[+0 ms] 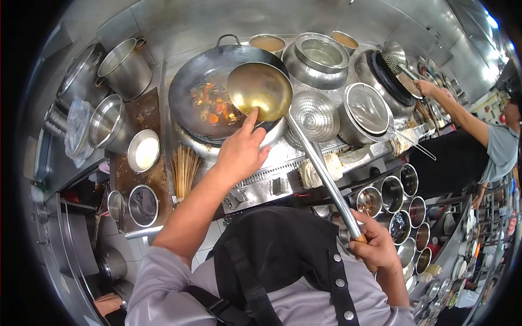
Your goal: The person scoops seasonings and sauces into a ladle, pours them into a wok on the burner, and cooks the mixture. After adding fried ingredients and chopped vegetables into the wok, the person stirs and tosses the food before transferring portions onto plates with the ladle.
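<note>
My right hand [374, 243] is closed around the wooden-ended handle of a long metal ladle [258, 81]. The ladle's round bowl is raised over a large black wok [182, 89] and hides part of it. My left hand [242, 149] reaches up with the index finger stretched out, its tip at the lower edge of the ladle bowl; whether it touches cannot be made out. That hand holds nothing, its thumb apart and the other fingers bent. Dark liquid with orange and red food pieces [212, 106] lies in the wok.
A perforated strainer [311, 117] and a pot with a mesh sieve [367, 108] stand to the right. Bamboo sticks [184, 171], a white bowl [144, 151] and steel pots [125, 70] are at left. A co-worker's arm [459, 114] reaches over the right side; several containers [391, 193] sit below.
</note>
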Demonstrator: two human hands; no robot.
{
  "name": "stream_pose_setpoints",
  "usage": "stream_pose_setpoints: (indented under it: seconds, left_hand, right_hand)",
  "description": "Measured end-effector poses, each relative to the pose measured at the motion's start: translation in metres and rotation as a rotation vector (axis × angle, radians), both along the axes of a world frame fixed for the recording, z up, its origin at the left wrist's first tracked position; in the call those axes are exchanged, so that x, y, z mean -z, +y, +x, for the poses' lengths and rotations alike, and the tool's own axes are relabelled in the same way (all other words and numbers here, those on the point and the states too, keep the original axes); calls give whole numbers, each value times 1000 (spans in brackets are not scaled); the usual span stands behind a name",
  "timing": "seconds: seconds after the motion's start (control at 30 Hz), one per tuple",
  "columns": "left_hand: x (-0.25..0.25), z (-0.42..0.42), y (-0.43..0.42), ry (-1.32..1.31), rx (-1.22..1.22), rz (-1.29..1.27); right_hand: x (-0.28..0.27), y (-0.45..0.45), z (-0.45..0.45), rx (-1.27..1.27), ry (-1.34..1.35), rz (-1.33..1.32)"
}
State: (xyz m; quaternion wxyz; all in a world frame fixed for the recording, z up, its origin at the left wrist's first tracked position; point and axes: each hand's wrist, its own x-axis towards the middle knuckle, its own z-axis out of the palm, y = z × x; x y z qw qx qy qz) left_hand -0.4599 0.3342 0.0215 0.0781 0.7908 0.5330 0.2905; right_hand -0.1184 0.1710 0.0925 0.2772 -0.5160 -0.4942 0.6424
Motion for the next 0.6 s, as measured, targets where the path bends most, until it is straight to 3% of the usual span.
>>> stream_pose_setpoints:
  seconds: [0.03,0.1,0.17,0.3,0.43,0.5,0.6]
  left_hand:
    - [3,7,2,43,-26,-101]
    - [13,17,6,-81,100,-60]
    - [12,28,0,-1404,295,-747]
    - [-22,44,-22,-1919,591,-813]
    - [-83,54,-59,-1947,938,-972]
    - [-103,61,-64,-1822,1261,-903]
    - [-140,75,-93,-1909,1131,-838]
  right_hand:
    - [2,-1,5,11,3,-6]
    - [6,-2,15,47,38,-24]
    - [11,-1,30,77,90,-72]
    - [26,6,60,174,270,-150]
    - [42,24,86,289,368,-164]
    - [48,42,97,343,379,-186]
    - [51,89,94,351,300,-141]
